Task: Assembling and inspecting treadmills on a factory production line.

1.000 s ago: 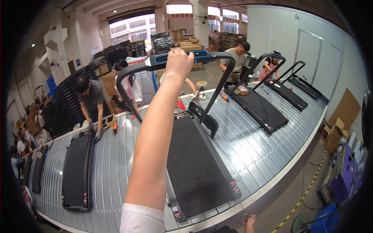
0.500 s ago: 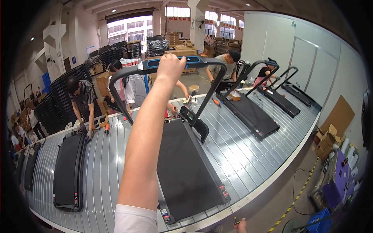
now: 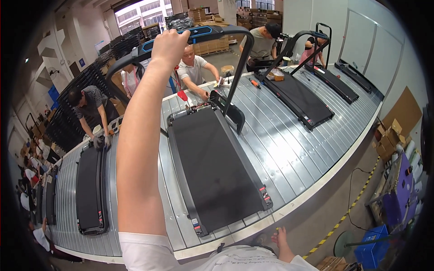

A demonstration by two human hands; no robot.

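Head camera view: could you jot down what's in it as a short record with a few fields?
Place: factory hall with a slatted metal conveyor
Left hand: raised, fingers closed around the treadmill handlebar
Right hand: low by the conveyor's near edge, holding nothing visible
Treadmill deck: black, lying flat on the conveyor below the handlebar
Other treadmills: folded one at left, another at upper right
People: several workers along the conveyor's far side

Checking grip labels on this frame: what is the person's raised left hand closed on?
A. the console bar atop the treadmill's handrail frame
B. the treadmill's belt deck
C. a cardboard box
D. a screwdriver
A: the left hand is wrapped over the console bar of the raised handrail frame, well above the black belt deck.
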